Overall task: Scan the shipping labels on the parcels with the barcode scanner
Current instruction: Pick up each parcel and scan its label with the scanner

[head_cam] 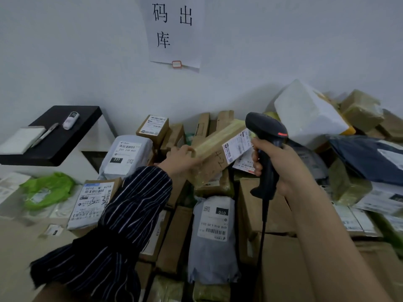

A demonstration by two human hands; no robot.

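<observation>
Holding a long taped box (209, 149) by its near end w/ the L hand (180, 156), fingers curled over the top edge. Raised above the parcel pile (257, 210), tilted, far end up toward the wall. On its upper face, near the far end, a white shipping label (237, 146), w/ "+2" handwritten on the cardboard just beside it.

Gripping the black barcode scanner (267, 136) by the handle in the R hand (283, 171), fingers wrapped round it, index finger prob. at the trigger, though hard to tell from this angle. W/ the scanner head just right of the label, near but apart, and the cable (263, 227) hanging from the handle base.

Below: grey mailer marked 010 (212, 240) among brown cartons. Left of the box: grey mailer marked 231 (126, 158), small labelled carton (152, 126) behind it, parcel w/ "3+3" on its label (91, 203) beside the striped sleeve (130, 214). Far left: black shelf (61, 144) w/ notepad (21, 139), pen (44, 135), small white device (70, 120). Right rear: white foam box (305, 114). On the wall: paper sign (174, 31).
</observation>
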